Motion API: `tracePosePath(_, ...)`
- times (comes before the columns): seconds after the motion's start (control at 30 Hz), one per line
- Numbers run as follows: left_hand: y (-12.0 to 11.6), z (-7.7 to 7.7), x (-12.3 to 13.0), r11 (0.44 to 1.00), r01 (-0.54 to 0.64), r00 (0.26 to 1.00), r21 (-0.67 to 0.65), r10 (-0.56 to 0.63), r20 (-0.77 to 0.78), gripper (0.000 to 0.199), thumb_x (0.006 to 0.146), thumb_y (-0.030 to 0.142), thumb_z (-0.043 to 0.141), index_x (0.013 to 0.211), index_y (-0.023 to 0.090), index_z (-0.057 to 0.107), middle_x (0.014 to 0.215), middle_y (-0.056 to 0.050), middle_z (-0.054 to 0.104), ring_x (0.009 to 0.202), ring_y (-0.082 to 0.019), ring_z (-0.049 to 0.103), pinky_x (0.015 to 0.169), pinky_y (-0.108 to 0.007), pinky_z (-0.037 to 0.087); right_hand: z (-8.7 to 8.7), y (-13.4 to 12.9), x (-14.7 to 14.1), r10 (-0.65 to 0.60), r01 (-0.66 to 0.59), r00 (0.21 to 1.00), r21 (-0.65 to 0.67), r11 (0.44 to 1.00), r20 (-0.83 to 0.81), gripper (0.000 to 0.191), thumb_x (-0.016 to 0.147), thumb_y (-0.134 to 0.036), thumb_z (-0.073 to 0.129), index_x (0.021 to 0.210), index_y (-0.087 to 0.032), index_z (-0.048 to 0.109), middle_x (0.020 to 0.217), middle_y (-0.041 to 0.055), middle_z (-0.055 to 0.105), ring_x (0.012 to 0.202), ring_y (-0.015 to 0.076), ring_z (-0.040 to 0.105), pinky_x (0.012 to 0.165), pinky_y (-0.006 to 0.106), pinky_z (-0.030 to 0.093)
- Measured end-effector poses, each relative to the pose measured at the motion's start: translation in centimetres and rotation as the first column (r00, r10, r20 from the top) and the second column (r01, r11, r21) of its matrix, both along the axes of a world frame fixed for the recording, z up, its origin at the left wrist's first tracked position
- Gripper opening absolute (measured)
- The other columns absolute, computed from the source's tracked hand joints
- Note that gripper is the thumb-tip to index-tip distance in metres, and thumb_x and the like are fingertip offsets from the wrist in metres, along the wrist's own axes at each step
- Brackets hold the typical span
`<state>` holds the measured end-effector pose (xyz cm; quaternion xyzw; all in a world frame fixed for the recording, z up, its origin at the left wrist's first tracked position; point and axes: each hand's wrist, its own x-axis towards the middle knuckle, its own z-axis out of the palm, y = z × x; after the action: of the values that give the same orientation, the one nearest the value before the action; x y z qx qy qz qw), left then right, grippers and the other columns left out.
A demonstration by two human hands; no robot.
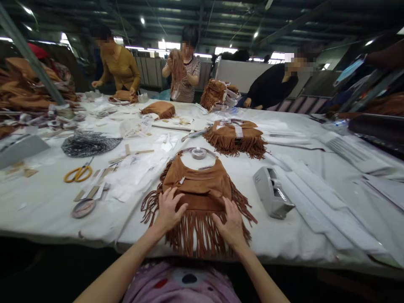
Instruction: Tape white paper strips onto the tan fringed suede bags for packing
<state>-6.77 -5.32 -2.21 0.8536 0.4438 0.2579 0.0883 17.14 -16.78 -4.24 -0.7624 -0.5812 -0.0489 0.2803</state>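
Note:
A brown fringed handbag lies flat on the white-covered table in front of me, its fringe spread toward the near edge and out to both sides. My left hand rests on the bag's lower left part, fingers spread. On the lower right part lies my right hand, its fingers also stretched out and holding nothing. The bag's strap curves away at the top, around a roll of tape. A zipper pull shows on the bag's front.
Right of the bag stands a grey tape dispenser; flat plastic bags lie beyond it. Yellow-handled scissors, a tape roll and a dark crumpled sheet are at left. Another fringed bag lies behind. Several people work across the table.

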Motion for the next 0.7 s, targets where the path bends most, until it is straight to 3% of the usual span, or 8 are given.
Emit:
tracePosePath(0.13,-2.5,-0.5,1.7,0.999,-0.055,0.997,0.000,0.054,-0.047,0.055,0.079,0.050,0.060,0.126,0.023,0.055,0.151,-0.015,0.022,0.134,-0.036,0.025,0.107,-0.061,0.020,0.1,0.5,-4.3,-0.083,0.080,0.996,-0.090,0.993,-0.024,0.077,0.077,-0.045,0.057,0.143,-0.018,0.028,0.148,0.0187,0.025,0.135,0.0363,0.024,0.104,0.056,0.028)
tracePosePath(0.23,-3.4,-0.6,2.9,0.994,-0.111,0.990,-0.011,0.110,-0.091,0.069,0.073,0.053,0.064,0.132,0.022,0.049,0.155,-0.016,0.011,0.137,-0.039,0.018,0.107,-0.063,0.017,0.3,1.4,-5.9,-0.171,0.170,0.985,-0.149,0.974,0.005,0.084,0.072,-0.042,0.062,0.144,-0.019,0.025,0.149,0.0198,0.018,0.137,0.0393,0.018,0.105,0.057,0.025)
tracePosePath(0.37,-3.8,-0.6,4.3,0.986,-0.159,0.979,-0.053,0.151,-0.136,0.079,0.070,0.050,0.067,0.139,0.022,0.041,0.155,-0.019,0.000,0.139,-0.044,0.007,0.103,-0.068,0.017,0.6,1.6,-6.4,-0.188,0.201,0.979,-0.234,0.951,0.076,0.085,0.071,-0.033,0.063,0.145,-0.021,0.023,0.152,0.0204,0.010,0.139,0.0402,0.012,0.106,0.056,0.021)
tracePosePath(0.5,-3.6,-0.4,5.2,0.978,-0.177,0.968,-0.115,0.152,-0.201,0.082,0.071,0.042,0.067,0.143,0.021,0.034,0.155,-0.021,-0.003,0.139,-0.047,0.001,0.098,-0.071,0.022,0.8,1.8,-7.0,-0.200,0.221,0.975,-0.287,0.932,0.101,0.086,0.071,-0.036,0.063,0.145,-0.021,0.022,0.152,0.0222,0.006,0.139,0.0423,0.008,0.105,0.058,0.022)
tracePosePath(0.7,-2.6,-1.0,4.1,0.986,-0.116,0.955,-0.116,0.079,-0.287,0.074,0.073,0.017,0.063,0.141,0.024,0.036,0.155,-0.020,-0.005,0.140,-0.045,-0.001,0.097,-0.066,0.031,0.5,1.2,-5.7,-0.120,0.193,0.962,-0.300,0.934,0.244,0.078,0.072,-0.020,0.057,0.144,-0.025,0.027,0.153,0.0206,0.010,0.138,0.0410,0.014,0.103,0.060,0.025)
